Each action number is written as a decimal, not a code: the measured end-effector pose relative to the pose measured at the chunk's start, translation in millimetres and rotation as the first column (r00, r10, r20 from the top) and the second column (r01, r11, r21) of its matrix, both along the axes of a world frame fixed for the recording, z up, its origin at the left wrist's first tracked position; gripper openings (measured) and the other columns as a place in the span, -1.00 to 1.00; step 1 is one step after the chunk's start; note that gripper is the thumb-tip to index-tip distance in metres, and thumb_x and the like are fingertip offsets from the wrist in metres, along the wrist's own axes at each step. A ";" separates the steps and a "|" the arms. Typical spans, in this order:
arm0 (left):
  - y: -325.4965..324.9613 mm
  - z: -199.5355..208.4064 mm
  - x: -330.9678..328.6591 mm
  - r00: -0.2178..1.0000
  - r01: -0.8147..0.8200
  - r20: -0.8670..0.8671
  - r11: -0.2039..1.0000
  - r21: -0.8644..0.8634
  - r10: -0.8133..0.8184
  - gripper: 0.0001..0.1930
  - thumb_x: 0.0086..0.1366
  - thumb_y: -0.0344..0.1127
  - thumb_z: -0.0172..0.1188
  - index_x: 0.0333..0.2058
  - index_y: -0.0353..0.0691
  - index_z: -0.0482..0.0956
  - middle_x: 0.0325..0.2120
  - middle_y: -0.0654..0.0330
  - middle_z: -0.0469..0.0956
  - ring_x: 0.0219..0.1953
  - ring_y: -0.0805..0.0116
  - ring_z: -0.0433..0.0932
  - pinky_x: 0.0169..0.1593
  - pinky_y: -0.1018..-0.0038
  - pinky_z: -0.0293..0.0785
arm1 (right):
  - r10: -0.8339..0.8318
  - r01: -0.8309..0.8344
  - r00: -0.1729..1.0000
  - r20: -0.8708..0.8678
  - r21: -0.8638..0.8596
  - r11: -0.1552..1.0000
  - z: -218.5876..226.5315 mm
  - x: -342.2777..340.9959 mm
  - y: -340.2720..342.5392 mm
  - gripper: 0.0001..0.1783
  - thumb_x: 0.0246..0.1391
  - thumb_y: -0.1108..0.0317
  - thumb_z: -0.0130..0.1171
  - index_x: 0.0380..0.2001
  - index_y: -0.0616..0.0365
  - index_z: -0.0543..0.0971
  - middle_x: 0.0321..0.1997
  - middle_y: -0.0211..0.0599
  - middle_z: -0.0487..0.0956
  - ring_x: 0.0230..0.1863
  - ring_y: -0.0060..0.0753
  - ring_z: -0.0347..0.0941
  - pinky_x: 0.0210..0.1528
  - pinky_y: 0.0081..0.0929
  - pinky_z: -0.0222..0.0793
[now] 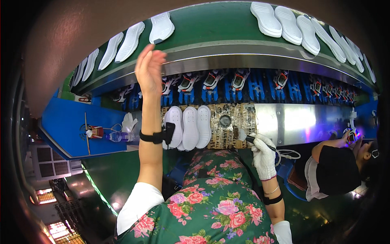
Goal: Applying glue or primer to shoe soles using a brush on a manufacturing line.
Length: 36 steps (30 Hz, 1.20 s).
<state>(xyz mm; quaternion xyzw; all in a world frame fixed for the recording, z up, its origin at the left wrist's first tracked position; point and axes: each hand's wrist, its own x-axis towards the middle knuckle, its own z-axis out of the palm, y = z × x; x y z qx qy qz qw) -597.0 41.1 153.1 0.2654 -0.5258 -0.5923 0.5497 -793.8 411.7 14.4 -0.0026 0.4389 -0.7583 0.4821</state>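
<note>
The left hand point(149, 70) is raised bare and open toward the white soles point(129, 40) on the green conveyor belt point(211, 24) just above it, seemingly fetching one. The gloved right hand point(263, 156) grips a small brush point(246, 137); three more soles point(190, 127) stand on the table point(280, 122) to its left. Next, I'd judge, a clean grasp of one sole.

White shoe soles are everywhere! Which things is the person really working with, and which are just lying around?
In use:
- white soles on the upper green belt, where the bare left hand reaches
- brush in the gloved right hand
- three soles on the bench

Lying about:
- water bottle
- spare glove
- small can
</note>
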 end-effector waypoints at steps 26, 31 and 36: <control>25.4 9.0 -261.7 0.572 0.480 0.782 0.672 -0.564 0.248 -0.40 0.07 -0.04 0.42 0.08 -0.10 0.52 -0.03 -0.13 0.52 -0.05 -0.03 0.51 0.13 0.15 0.39 | -0.116 0.116 0.993 -0.008 0.035 0.993 5.2 5.0 14.6 -0.79 0.01 0.60 0.29 -0.23 0.32 0.66 -0.25 -0.20 0.69 -0.37 -0.54 0.56 -0.36 -0.68 0.44; 28.3 16.1 -248.8 0.877 0.327 0.355 0.943 0.051 -0.324 -0.70 0.13 -0.23 0.41 -0.23 -0.10 0.50 -0.31 0.25 0.52 -0.34 0.46 0.45 -0.54 0.40 0.43 | -0.214 0.213 0.975 0.056 0.017 0.977 3.8 -0.9 31.2 -0.79 0.01 0.61 0.28 -0.23 0.32 0.66 -0.23 -0.20 0.68 -0.39 -0.54 0.54 -0.36 -0.68 0.44; 29.2 -9.1 -134.1 0.959 0.026 0.267 0.910 -0.413 0.094 -0.79 0.24 -0.33 0.32 -0.22 -0.27 0.53 -0.13 0.22 0.43 -0.05 0.39 0.46 0.12 0.41 0.45 | -0.213 0.214 0.975 0.060 -0.006 0.977 15.1 -7.4 44.7 -0.82 0.02 0.62 0.25 -0.25 0.31 0.65 -0.19 -0.12 0.69 -0.35 -0.56 0.55 -0.36 -0.71 0.46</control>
